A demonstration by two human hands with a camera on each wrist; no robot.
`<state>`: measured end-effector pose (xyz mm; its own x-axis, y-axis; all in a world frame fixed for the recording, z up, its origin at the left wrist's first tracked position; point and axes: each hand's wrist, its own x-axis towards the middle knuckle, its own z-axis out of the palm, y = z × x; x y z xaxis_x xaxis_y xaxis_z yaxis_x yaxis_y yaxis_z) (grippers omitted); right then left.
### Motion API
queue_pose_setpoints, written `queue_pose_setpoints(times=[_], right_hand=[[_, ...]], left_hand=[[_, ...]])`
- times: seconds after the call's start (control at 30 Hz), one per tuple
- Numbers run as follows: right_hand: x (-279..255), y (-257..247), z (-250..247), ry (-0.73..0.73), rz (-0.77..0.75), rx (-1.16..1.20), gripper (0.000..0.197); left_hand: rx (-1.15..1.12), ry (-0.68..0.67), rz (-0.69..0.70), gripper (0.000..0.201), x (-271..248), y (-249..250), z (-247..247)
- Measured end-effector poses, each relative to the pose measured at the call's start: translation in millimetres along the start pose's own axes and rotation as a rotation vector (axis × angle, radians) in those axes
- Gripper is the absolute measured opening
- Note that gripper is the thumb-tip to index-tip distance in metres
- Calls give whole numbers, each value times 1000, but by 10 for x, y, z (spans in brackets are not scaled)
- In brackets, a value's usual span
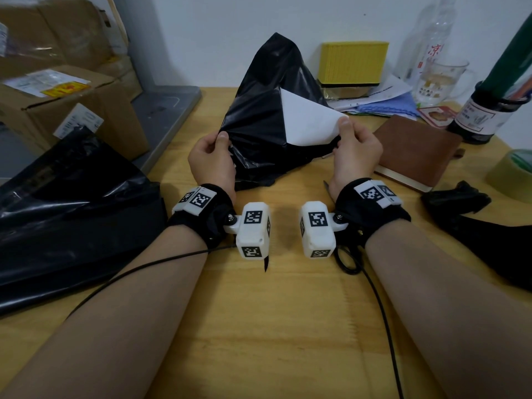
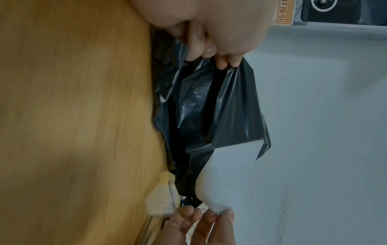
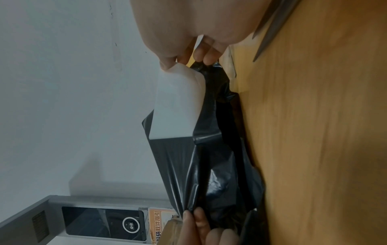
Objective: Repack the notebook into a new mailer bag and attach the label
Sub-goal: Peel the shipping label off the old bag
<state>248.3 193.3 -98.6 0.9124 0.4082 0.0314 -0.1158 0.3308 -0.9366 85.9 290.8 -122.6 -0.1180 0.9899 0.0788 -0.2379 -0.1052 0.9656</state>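
A crumpled black mailer bag [image 1: 264, 110] stands up off the wooden table between both hands. A white label [image 1: 308, 122] sticks to its near side, with one corner lifted. My left hand [image 1: 213, 156] pinches the bag's left edge [image 2: 230, 92]. My right hand [image 1: 354, 151] pinches the lifted corner of the white label [image 3: 178, 102], thumb on top, with the bag [image 3: 209, 165] below it. The brown notebook [image 1: 414, 151] lies flat on the table just right of my right hand.
A stack of flat black mailer bags [image 1: 72, 214] lies at the left. Scissors [image 1: 348, 260] lie under my right wrist. A tape roll [image 1: 515, 171], a dark bottle [image 1: 483, 116], a glass mug [image 1: 440, 82] and a yellow box [image 1: 351, 61] crowd the back right. Cardboard boxes [image 1: 57, 90] stand at the left.
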Motion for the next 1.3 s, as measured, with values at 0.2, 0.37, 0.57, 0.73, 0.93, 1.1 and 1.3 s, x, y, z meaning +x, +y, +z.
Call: queue_pose_setpoints(times=[0.2, 0.37, 0.57, 0.73, 0.93, 1.1, 1.3], right_hand=[[17, 4, -19, 7, -12, -1, 12], [27, 10, -16, 31, -34, -2, 11], [46, 25, -14, 57, -39, 12, 19], [60, 30, -7, 77, -30, 38, 18], [65, 32, -14, 90, -12, 69, 18], [61, 21, -17, 102, -13, 79, 15], [52, -2, -32, 126, -17, 76, 9]], left_hand=[[-2, 22, -16, 18, 28, -8, -8], [-4, 37, -20, 17, 33, -13, -8], [-10, 41, -24, 17, 40, -10, -13], [-7, 50, -22, 16, 38, -9, -20], [9, 68, -28, 14, 26, 8, -20], [7, 66, -38, 13, 19, 27, -20], [4, 62, -48, 16, 6, 40, -27]])
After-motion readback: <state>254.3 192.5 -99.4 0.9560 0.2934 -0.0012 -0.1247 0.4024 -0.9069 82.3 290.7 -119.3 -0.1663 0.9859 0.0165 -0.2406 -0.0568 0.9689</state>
